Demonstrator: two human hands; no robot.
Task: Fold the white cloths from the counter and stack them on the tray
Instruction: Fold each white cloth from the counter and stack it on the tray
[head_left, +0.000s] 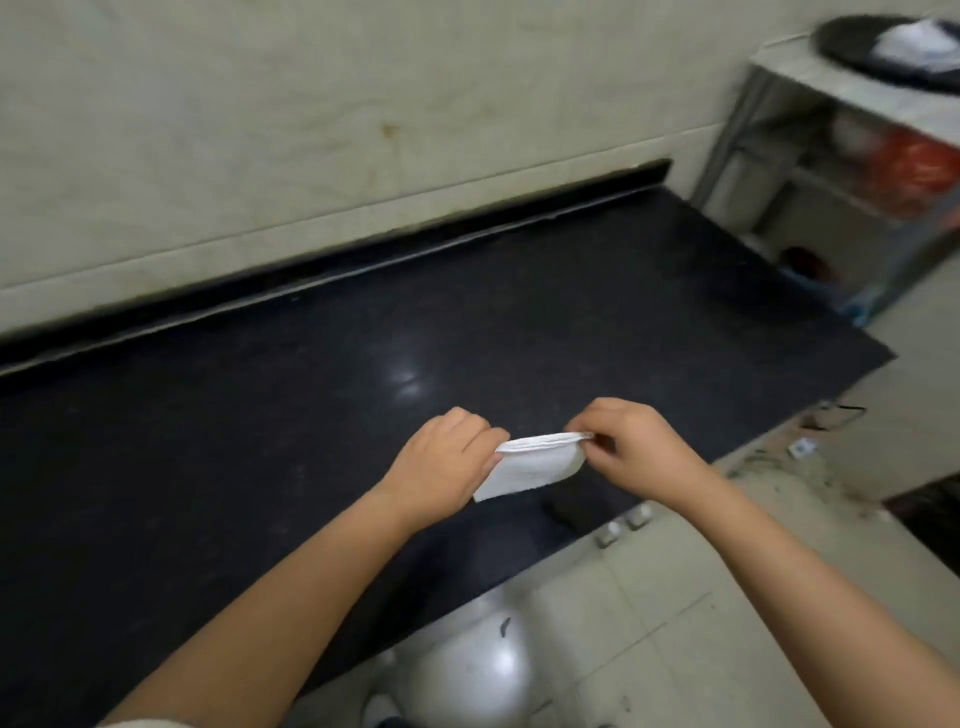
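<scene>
white cloth (535, 466), already folded small, hung between both hands above the worktop (260, 415), over the part near its front edge and toward the right end. going left to right: the left forearm came up from the lower left corner of the view and crossed the dark worktop on a slant. the left hand (441, 467) was curled, knuckles up, its fingers closed on the cloth's left end, with the lower left corner of the cloth showing below the palm. the cloth's upper edge, a doubled hem, ran nearly level across to the right hand (631, 447). that hand was bent at the wrist, back of the hand up, its thumb and fingertips pinched tight on the upper right corner of the cloth. the right forearm ran down to the lower right, over the pale floor beyond the worktop's front edge. at the far right, past the worktop's right end, a dark round tray (852, 47) sat on top of a pale shelf unit (789, 171), with something white and blurred lying on it.
</scene>
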